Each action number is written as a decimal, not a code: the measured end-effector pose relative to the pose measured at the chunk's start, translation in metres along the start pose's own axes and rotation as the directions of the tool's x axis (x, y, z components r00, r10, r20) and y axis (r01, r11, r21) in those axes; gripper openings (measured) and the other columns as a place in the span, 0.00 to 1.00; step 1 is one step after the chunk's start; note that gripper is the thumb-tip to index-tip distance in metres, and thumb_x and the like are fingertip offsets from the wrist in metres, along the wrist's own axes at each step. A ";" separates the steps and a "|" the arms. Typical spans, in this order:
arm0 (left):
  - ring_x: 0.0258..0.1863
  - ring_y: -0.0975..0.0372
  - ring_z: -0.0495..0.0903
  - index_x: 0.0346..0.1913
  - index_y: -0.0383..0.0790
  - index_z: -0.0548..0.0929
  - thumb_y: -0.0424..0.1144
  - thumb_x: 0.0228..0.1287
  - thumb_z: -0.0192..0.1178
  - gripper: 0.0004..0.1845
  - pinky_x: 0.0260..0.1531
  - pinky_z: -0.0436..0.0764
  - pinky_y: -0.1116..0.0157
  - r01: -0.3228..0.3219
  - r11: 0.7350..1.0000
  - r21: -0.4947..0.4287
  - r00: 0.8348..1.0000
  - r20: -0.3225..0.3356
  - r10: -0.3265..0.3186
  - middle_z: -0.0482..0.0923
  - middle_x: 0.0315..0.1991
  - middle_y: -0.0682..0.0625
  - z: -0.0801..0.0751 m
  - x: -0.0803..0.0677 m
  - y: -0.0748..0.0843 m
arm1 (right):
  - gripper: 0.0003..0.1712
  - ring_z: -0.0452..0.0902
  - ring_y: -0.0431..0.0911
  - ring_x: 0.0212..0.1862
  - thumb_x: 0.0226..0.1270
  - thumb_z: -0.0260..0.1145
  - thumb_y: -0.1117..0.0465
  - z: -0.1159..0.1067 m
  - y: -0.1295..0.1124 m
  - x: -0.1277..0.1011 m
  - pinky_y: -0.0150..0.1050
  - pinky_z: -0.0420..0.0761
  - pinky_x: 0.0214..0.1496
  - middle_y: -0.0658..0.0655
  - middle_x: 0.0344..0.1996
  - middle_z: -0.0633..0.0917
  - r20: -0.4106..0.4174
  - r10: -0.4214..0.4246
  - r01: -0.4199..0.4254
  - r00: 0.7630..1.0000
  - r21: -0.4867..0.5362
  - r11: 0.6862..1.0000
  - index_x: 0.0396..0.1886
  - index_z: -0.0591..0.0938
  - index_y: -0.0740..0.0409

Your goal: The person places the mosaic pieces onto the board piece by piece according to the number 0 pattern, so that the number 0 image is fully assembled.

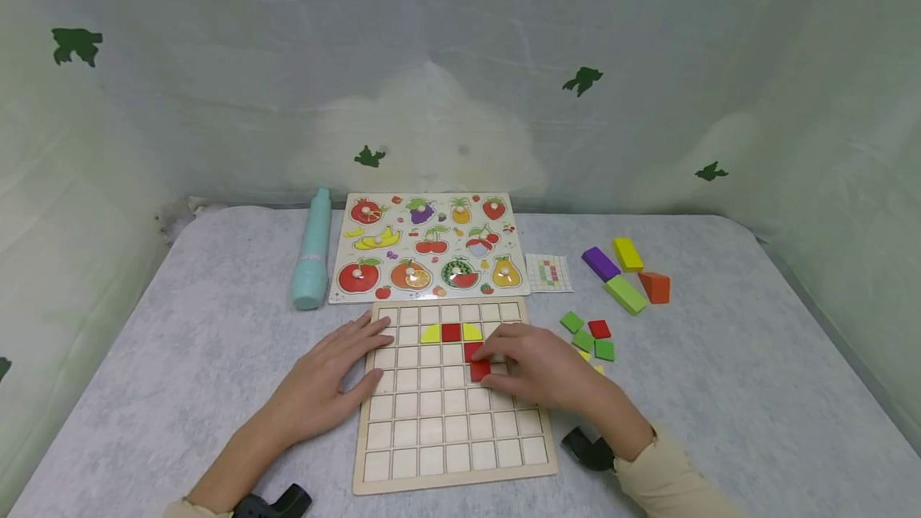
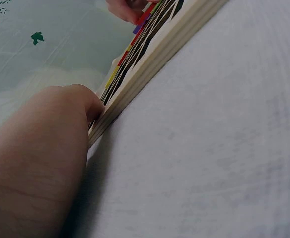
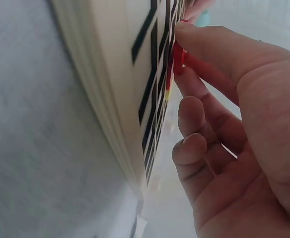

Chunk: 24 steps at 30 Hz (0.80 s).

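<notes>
A wooden grid board lies before the person, its square cells framed by thin ridges. In its second row sit a red square tile between two yellow rounded tiles, the left yellow tile and the right yellow tile. Below the right one is another red tile. The right hand pinches a red square tile between thumb and index finger, just over the board. The left hand rests with extended fingers on the board's left edge; in the left wrist view its thumb touches the rim.
Loose green tiles and a red tile lie right of the board, beside colored blocks. A pattern card and a fruit puzzle board are behind. A teal bottle-shaped object lies at the left.
</notes>
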<state>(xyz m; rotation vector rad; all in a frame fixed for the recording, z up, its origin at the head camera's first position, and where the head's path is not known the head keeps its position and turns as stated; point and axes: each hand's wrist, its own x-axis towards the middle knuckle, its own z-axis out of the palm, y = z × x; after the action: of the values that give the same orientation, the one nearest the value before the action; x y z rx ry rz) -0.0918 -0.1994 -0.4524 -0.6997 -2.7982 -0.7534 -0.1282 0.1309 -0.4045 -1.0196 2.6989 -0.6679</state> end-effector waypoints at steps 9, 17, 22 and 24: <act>0.79 0.56 0.61 0.69 0.51 0.79 0.46 0.68 0.67 0.27 0.77 0.64 0.51 0.036 0.999 0.008 0.998 0.048 -0.036 0.69 0.76 0.57 -0.002 0.001 0.001 | 0.14 0.78 0.36 0.48 0.66 0.75 0.49 0.006 -0.004 0.003 0.33 0.84 0.51 0.41 0.47 0.85 -0.003 -0.030 0.030 1.000 -0.025 0.999 0.50 0.90 0.42; 0.79 0.56 0.61 0.69 0.50 0.79 0.46 0.68 0.66 0.27 0.78 0.63 0.53 0.035 0.999 0.004 0.998 0.051 -0.035 0.69 0.76 0.57 -0.003 0.001 0.001 | 0.15 0.77 0.35 0.46 0.65 0.76 0.48 0.003 -0.004 0.001 0.32 0.83 0.49 0.39 0.46 0.85 0.011 -0.028 0.028 1.000 -0.021 0.999 0.51 0.90 0.41; 0.80 0.56 0.61 0.69 0.51 0.79 0.46 0.68 0.66 0.26 0.78 0.62 0.55 0.032 0.999 0.003 0.998 0.051 -0.033 0.68 0.76 0.58 -0.002 0.001 0.000 | 0.16 0.78 0.36 0.45 0.64 0.77 0.51 -0.011 0.002 -0.006 0.34 0.83 0.48 0.38 0.46 0.86 0.007 0.021 -0.021 1.000 0.014 1.000 0.52 0.89 0.43; 0.80 0.56 0.61 0.69 0.51 0.78 0.46 0.69 0.66 0.26 0.79 0.61 0.56 0.031 1.000 0.004 0.998 0.052 -0.031 0.68 0.76 0.58 -0.002 0.001 0.000 | 0.17 0.77 0.38 0.43 0.64 0.77 0.52 -0.017 0.005 -0.010 0.33 0.82 0.45 0.40 0.46 0.86 0.003 0.035 -0.035 0.999 0.024 0.999 0.52 0.89 0.45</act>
<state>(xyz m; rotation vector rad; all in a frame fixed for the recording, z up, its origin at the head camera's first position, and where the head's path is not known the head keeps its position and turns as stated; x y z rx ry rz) -0.0926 -0.1995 -0.4506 -0.6859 -2.8629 -0.7460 -0.1293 0.1468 -0.3924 -0.9649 2.6933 -0.6913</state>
